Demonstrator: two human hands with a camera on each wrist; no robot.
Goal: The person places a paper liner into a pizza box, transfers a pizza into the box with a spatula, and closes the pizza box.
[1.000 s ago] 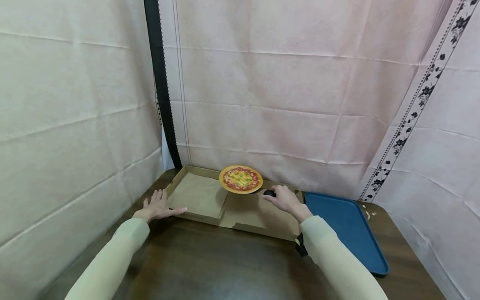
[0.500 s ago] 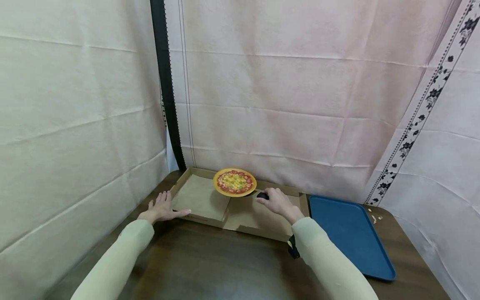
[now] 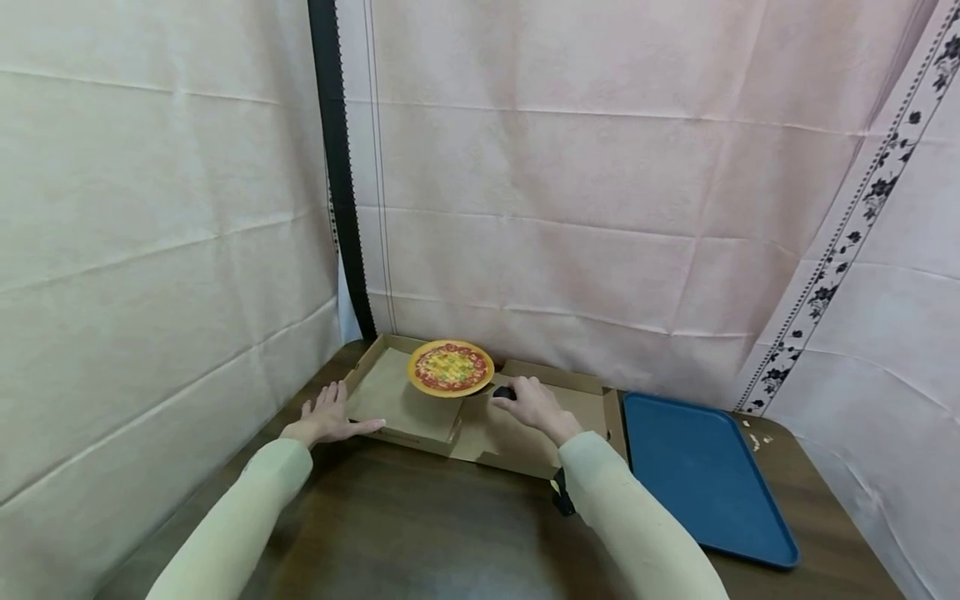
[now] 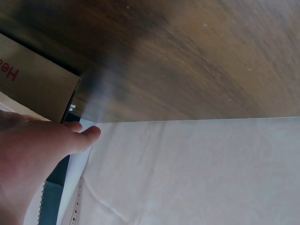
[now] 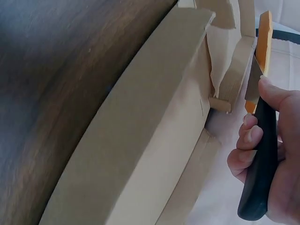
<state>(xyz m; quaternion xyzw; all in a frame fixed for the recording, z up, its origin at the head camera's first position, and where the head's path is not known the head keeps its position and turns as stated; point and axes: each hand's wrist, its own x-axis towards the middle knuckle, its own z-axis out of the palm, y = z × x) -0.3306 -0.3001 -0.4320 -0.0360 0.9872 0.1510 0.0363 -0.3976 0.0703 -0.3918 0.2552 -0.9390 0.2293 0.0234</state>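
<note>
I see the right hand (image 5: 287,145) on my right wrist feed, fingers curled round a black handle (image 5: 260,168), thumb at its blade end. The metal blade (image 5: 253,84) meets a thin orange piece (image 5: 265,40), seen edge-on. Beside them I make out the open cardboard box (image 5: 126,112) on the dark wooden desk (image 5: 61,70), with pale cloth (image 5: 225,178) beyond.

Pale creased cloth (image 3: 570,175) behind dark wooden table (image 3: 427,525); floral border (image 3: 823,292).

Moved the pizza (image 3: 451,368) farther left on the black-handled tool (image 5: 260,173) with the right hand (image 3: 528,404), more over the left half of the cardboard box (image 3: 476,432); uncovered more of the blue tray (image 3: 705,475).
</note>
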